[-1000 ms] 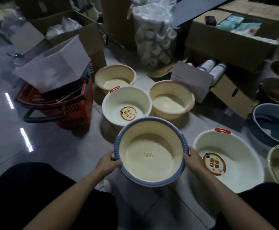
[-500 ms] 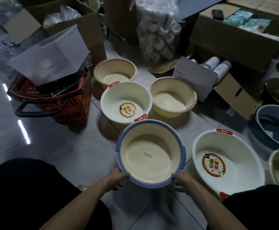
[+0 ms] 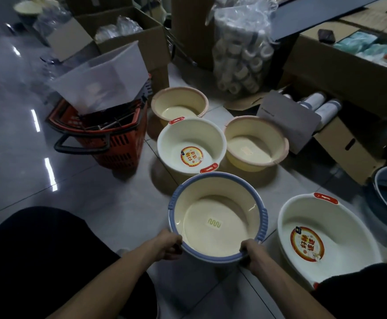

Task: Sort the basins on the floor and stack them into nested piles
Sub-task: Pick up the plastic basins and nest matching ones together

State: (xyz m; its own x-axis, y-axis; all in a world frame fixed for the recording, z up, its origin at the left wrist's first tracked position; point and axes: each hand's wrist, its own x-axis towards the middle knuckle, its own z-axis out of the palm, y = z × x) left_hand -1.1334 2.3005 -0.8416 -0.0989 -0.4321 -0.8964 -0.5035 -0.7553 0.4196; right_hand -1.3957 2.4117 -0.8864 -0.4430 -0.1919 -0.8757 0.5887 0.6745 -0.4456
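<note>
Blue-rimmed basin gripped at near rim by left hand, right hand, white basins beside

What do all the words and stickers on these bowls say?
On the blue-rimmed basin: a yellow squiggle sign, no words.
On the small white basin: round sticker, Chinese characters too blurred to read.
On the large white basin: similar sticker, also unreadable.
On its red handle tag: white lettering, too small.
</note>
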